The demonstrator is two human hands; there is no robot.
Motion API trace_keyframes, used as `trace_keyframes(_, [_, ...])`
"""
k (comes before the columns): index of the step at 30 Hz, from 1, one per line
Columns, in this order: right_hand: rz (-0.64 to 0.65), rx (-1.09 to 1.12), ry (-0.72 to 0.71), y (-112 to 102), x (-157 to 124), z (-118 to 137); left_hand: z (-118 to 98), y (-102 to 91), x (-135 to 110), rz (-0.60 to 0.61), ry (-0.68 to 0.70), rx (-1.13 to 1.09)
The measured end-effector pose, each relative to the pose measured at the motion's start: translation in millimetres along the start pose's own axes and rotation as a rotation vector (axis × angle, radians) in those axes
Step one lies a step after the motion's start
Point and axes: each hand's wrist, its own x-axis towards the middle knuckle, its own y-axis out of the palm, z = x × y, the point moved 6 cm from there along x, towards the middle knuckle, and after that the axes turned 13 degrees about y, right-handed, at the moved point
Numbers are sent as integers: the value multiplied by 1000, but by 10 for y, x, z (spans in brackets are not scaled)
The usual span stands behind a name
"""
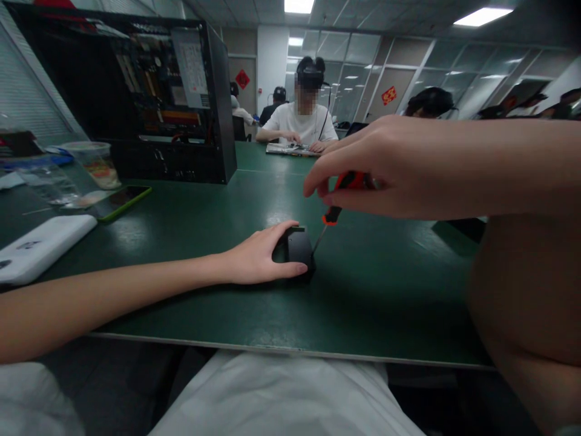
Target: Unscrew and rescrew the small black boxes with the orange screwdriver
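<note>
On the green table, my left hand (256, 257) grips a small dark grey, block-shaped device (299, 247), thumb along the near side and fingers around the far side. What kind of device it is cannot be made out. My right hand (363, 172) is raised above and to the right of it, closed around the red and black handle of a screwdriver (333, 214). The thin shaft slants down to the left, and its tip meets the right side of the device. My right fingers partly hide the handle.
An open black computer case (222, 115) stands at the back left. Nearer lie a plastic cup (97, 166), a green-edged phone (124, 203) and a white device (49, 245). Across the table sits a person in a white shirt (318, 124). The table's front edge (254, 348) is close to my lap.
</note>
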Motion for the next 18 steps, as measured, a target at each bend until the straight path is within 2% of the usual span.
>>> trace_keyframes(3, [-6,-22,21,110,-199,-113,3,-4,5,9,24,13])
trace_keyframes(5, [41,-80,1,213,-267,-25,10,-2,7,19,31,19])
trace_keyframes(6, [112,-149,-30,285,-272,75,14,-3,7,21,33,23])
trace_keyframes(8, [340,-370,-156,461,-265,338,21,-2,7,27,33,31])
trace_keyframes(9, [474,-509,-251,549,-279,468,24,-2,6,31,31,35])
trace_keyframes(11, [635,-691,-449,636,-318,686,25,-3,6,39,28,44])
trace_keyframes(13, [681,-752,-550,642,-348,801,18,-7,7,41,37,49])
trace_keyframes(18, [645,-843,-499,609,-390,744,1,-15,11,41,53,48])
